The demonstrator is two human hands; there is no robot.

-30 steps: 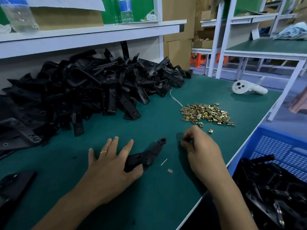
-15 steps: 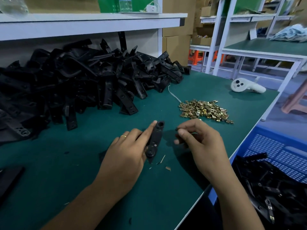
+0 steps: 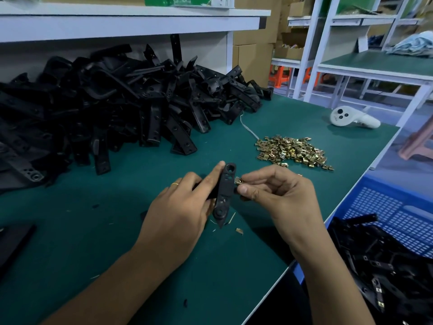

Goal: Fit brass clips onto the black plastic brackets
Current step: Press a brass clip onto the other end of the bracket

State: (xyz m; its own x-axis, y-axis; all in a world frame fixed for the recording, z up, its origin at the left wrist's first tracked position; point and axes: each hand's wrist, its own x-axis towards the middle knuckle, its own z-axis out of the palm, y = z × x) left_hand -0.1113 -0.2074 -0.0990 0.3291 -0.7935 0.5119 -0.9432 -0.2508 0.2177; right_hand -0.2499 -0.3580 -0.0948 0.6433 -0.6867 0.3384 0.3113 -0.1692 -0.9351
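My left hand (image 3: 180, 207) grips a black plastic bracket (image 3: 224, 193) and holds it upright above the green table, index finger along its left edge. My right hand (image 3: 278, 198) pinches a small brass clip (image 3: 238, 180) between thumb and fingers, touching the bracket's right edge near its top. A loose heap of brass clips (image 3: 293, 151) lies on the table beyond my right hand. A big pile of black brackets (image 3: 112, 109) fills the back left of the table.
A blue crate (image 3: 398, 214) holding black brackets with clips stands below the table's right edge. A white controller (image 3: 351, 118) lies at the far right of the table. A white shelf (image 3: 131, 22) overhangs the pile. Small scraps (image 3: 239, 231) lie under the bracket.
My left hand picked the bracket up off the table and stood it upright. My right hand brought a brass clip across to the bracket's right edge.
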